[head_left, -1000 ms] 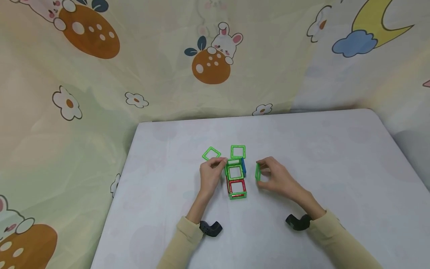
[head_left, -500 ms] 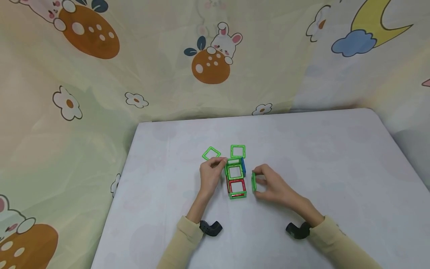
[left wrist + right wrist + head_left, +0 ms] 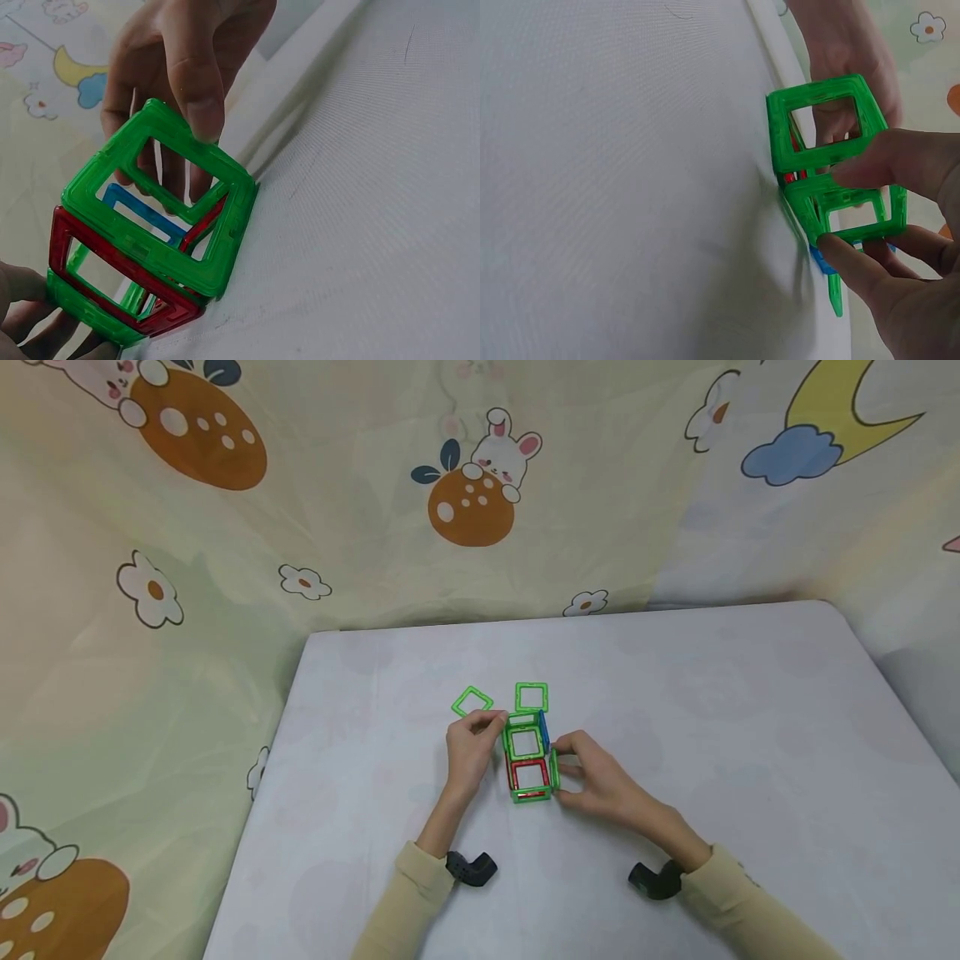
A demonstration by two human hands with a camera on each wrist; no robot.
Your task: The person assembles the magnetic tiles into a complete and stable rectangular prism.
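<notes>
A small structure of square magnetic tiles, with open-centred green, red and blue frames, stands mid-table. Its red tile (image 3: 530, 776) is nearer the person and its blue tile (image 3: 544, 732) is at the right rear. My left hand (image 3: 471, 750) pinches the structure's left rear edge; in the left wrist view its fingers (image 3: 37, 330) are at a green tile's side. Between the thumb and fingers of my right hand (image 3: 600, 781) is an upright green tile (image 3: 555, 768), against the structure's right side. The right wrist view shows this held tile (image 3: 855, 233) beside the structure.
Two loose green tiles lie behind the structure: a turned one (image 3: 472, 699) by the left hand and a straight one (image 3: 532, 697). A white cloth covers the table (image 3: 720, 710). A printed fabric backdrop (image 3: 360, 485) hangs beyond its far edge.
My right hand has moved left and slightly nearer the person, carrying the green tile from a gap away up to the structure's right side. The left hand has stayed in place.
</notes>
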